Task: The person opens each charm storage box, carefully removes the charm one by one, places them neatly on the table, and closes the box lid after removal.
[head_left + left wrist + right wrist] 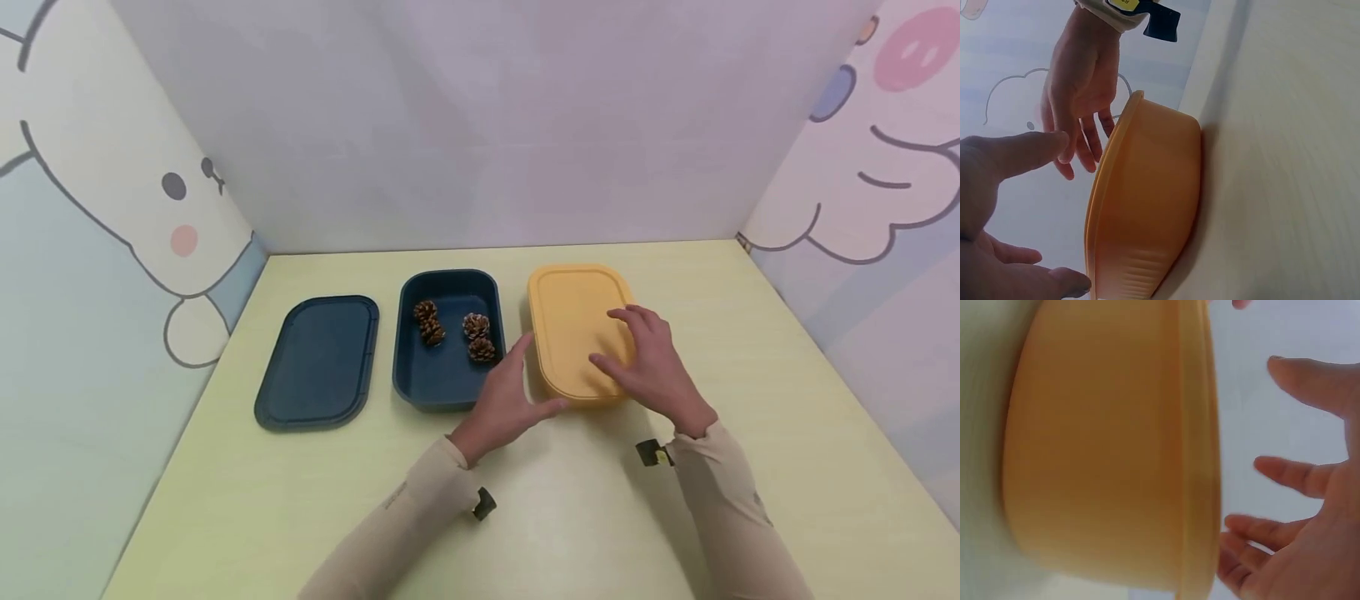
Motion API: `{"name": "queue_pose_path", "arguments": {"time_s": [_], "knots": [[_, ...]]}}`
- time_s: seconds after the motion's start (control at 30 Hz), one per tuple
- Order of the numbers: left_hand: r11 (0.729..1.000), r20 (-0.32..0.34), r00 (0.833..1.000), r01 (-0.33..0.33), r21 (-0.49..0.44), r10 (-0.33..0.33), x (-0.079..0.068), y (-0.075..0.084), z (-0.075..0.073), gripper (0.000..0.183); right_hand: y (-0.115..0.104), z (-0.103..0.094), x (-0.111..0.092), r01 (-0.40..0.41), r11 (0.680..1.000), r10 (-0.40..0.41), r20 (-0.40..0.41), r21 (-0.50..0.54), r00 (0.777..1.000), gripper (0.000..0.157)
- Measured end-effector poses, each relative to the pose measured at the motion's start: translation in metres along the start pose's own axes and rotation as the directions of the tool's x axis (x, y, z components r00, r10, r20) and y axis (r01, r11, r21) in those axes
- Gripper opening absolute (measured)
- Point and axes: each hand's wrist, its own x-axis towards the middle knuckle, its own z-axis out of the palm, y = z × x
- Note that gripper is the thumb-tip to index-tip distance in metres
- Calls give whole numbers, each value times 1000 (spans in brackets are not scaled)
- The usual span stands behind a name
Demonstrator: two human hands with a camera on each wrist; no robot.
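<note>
A yellow box with its lid on (573,321) stands at the right of the middle of the table; its side wall (1154,194) fills much of both wrist views. My left hand (504,404) is spread at the box's near left corner, fingers and thumb apart. In the left wrist view one fingertip (1072,282) is close to the rim, and I cannot tell whether it touches. Over the lid's right side, my right hand (654,367) has its fingers loosely bent and apart, gripping nothing. The right wrist view shows those fingers (1288,475) beside the lid's edge.
Left of the yellow box, a dark blue open box (442,379) contains several pine cones (476,326) in two groups. Its matching dark blue lid (318,362) lies flat farther left. Walls (487,125) with cartoon figures border the pale table (300,500) at the back and sides.
</note>
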Motion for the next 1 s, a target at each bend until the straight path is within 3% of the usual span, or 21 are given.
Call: {"name": "queue_pose_path", "arguments": {"time_s": [0.13,0.43,0.77,1.0], "knots": [[1000,16,1000,9,12,-9,5,-2,7,103,7,-2,-3,-96,993,101,71,-67,992,70],[1000,7,1000,-6,6,6,10,-8,18,99,19,-1,-6,-178,981,186,120,-75,975,74],[994,-8,998,-55,94,56,11,-9,23,93,28,1,-8,-149,989,148,103,5,984,65],[995,-3,999,-38,96,38,11,-8,24,92,33,0,-9,-123,992,120,92,33,989,62]]}}
